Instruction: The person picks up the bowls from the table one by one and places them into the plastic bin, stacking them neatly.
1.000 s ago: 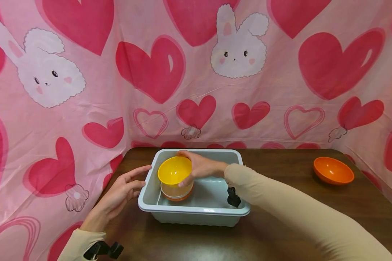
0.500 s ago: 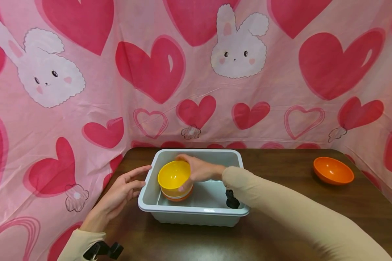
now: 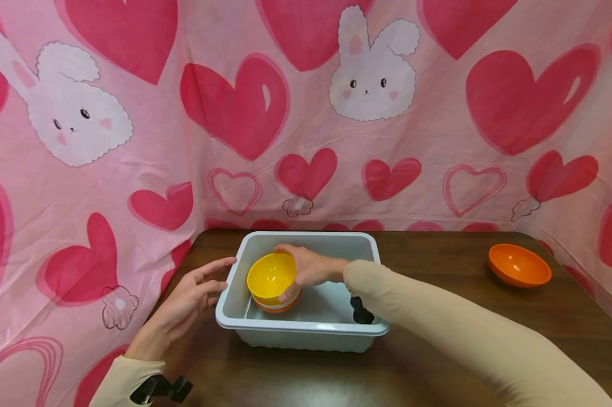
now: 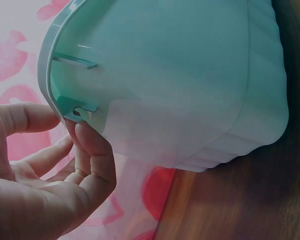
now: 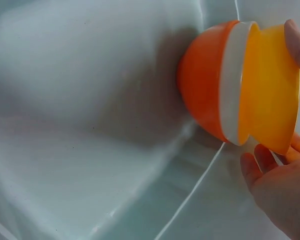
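The yellow bowl (image 3: 271, 275) has come down over the last second: it was held tilted above the stack in the tub and now sits nested on top of it, level, with the right hand (image 3: 311, 267) lower along with it. That hand still curls round the bowl's far side, thumb at the near edge, so the bowl reads as seated but not yet let go. The stack stands in the left half of the pale grey-green plastic tub (image 3: 306, 328); the right wrist view shows it as an orange bowl (image 5: 202, 97) at the bottom, a white one (image 5: 233, 82) in the middle and the yellow one on top. The left hand (image 3: 186, 302) has not moved; its relaxed fingers rest against the tub's left rim, holding nothing. A second orange bowl (image 3: 518, 264) lies well apart on the right of the dark wooden table (image 3: 438, 362). From the head view the lower two bowls are nearly hidden, the right fingertips are behind the bowl, and a small black object (image 3: 361, 312) under the right sleeve cannot be identified.
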`<state>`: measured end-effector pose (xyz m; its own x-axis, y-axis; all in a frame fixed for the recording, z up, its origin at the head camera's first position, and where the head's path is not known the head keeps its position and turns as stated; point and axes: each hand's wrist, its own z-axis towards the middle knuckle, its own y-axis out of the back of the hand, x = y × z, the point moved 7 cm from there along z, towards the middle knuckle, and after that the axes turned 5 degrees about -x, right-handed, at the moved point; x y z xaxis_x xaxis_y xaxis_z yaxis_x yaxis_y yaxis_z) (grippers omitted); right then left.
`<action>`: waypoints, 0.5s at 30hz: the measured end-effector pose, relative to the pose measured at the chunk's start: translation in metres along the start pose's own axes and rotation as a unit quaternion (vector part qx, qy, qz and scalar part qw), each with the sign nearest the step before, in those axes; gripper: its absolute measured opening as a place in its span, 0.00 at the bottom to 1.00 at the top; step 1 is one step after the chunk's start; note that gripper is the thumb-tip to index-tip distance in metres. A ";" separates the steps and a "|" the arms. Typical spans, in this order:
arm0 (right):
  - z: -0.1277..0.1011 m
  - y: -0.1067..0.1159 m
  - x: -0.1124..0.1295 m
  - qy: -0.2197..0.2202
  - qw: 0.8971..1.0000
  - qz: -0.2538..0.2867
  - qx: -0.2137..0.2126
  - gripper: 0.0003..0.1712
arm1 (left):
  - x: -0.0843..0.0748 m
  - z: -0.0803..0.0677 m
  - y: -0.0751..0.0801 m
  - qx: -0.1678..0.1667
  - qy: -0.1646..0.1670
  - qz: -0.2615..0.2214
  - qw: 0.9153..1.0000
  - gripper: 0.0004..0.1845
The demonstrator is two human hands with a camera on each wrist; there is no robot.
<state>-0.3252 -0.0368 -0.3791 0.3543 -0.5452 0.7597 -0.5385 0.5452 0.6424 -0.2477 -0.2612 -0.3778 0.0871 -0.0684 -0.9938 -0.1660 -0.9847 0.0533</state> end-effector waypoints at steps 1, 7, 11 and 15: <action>0.000 0.000 0.000 -0.003 1.000 -0.004 -0.001 0.61 | 0.000 0.000 0.000 0.000 0.000 -0.001 1.000 0.35; -0.002 -0.003 0.000 -0.017 1.000 -0.015 0.001 0.59 | -0.001 0.000 0.000 -0.002 0.001 0.000 1.000 0.34; -0.001 -0.004 -0.001 -0.016 1.000 -0.015 0.003 0.59 | 0.000 0.000 0.000 -0.001 0.001 -0.002 1.000 0.34; -0.001 -0.006 0.000 -0.008 1.000 -0.016 0.004 0.60 | 0.000 0.000 0.000 0.002 0.000 -0.005 1.000 0.34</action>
<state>-0.3214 -0.0393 -0.3824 0.3591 -0.5723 0.7372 -0.5335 0.5223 0.6653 -0.2480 -0.2610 -0.3775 0.0881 -0.0578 -0.9944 -0.1682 -0.9848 0.0423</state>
